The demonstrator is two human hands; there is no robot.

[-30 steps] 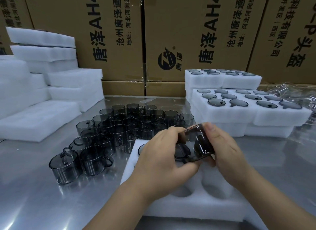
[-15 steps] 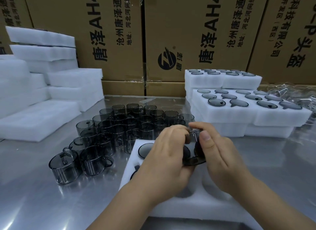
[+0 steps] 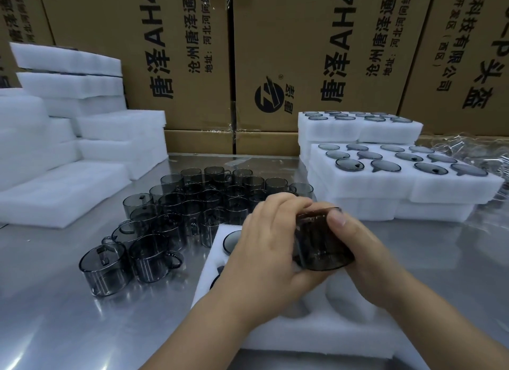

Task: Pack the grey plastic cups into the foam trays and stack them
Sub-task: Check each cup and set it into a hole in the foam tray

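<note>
- White foam tray is lying nearest me. Empty round pockets are showing at its near side, and one seated cup is peeking out at its far-left corner.
- Held grey cup, of translucent smoked plastic, is hanging just above the tray's middle, tipped onto its side between both hands.
- My left hand is curling its fingers round the cup's left side and far rim, gripping it. My right hand is gripping the right side with the thumb lying along the upper edge; its other fingers are hiding underneath.
- Handling, as I am judging it: the cup is looking light, stiff, thin-walled and smooth enough to be slipping. I am favouring a hold on the wall with both hands rather than the small handle, and a square press into a pocket, the foam giving a little.
- Brushed steel table is carrying everything.
- Many loose cups are standing upright in a tight cluster left of the tray and beyond it, many of them touching.
- Two stacks of packed trays are sitting beyond on the right, with cups sunk flush.
- Piled foam pieces are resting far left.
- Printed cartons are walling the back.
</note>
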